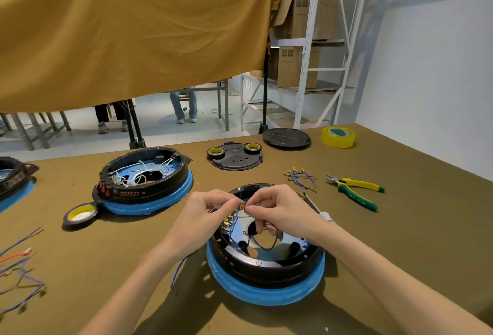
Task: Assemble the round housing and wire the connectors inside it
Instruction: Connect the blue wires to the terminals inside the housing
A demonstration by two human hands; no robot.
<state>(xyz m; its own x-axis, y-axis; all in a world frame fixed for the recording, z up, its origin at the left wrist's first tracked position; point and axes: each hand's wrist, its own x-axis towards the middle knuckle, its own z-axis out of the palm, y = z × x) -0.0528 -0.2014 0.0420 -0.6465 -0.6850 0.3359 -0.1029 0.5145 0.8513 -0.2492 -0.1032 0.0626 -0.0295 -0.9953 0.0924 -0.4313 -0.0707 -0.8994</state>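
We work over the round housing (266,262), which sits on its blue ring on the olive table (400,241), near its front edge and right below our hands. Our right hand (277,209) pinches a small brass connector (242,207) on a blue wire (262,244) between thumb and forefinger, just above the housing's left rim; the wire loops down over the shiny inner plate. Our left hand (205,212) has its fingers curled at the same spot, fingertips meeting the right hand's, though we cannot tell just what it grips. A row of brass terminals (228,224) stands along the inner left wall, just under the fingers.

A second housing (146,174) with white wiring sits to the left rear, a tape roll (80,214) touching its front. More blue wires (301,177) and yellow-green pliers (357,190) lie to the right. A screwdriver (317,209) lies just behind our right wrist.
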